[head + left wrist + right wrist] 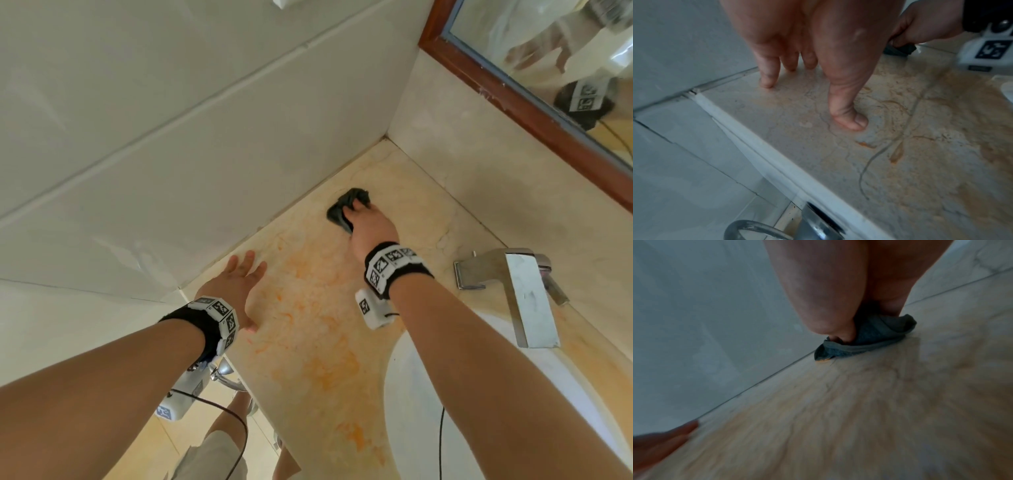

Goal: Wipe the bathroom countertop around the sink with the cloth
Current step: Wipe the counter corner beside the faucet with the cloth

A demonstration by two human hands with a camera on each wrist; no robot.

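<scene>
A dark grey cloth point(346, 205) point(867, 339) lies bunched on the beige marble countertop point(308, 342) near its far left corner, close to the side wall. My right hand point(363, 219) point(838, 331) grips the cloth and presses it onto the counter. My left hand point(239, 284) point(809, 91) rests flat on the counter near the wall, its fingers point(767, 81) straight and spread, holding nothing. Orange stains point(325, 370) smear the counter between the hands and toward the front edge. The white sink point(479, 394) sits at the right under my right forearm.
A chrome faucet point(520, 291) stands behind the sink at the right. A wood-framed mirror point(534, 89) hangs above the back wall. White tiles point(171, 137) form the left wall. A chrome fixture point(797, 227) sits below the counter's front edge.
</scene>
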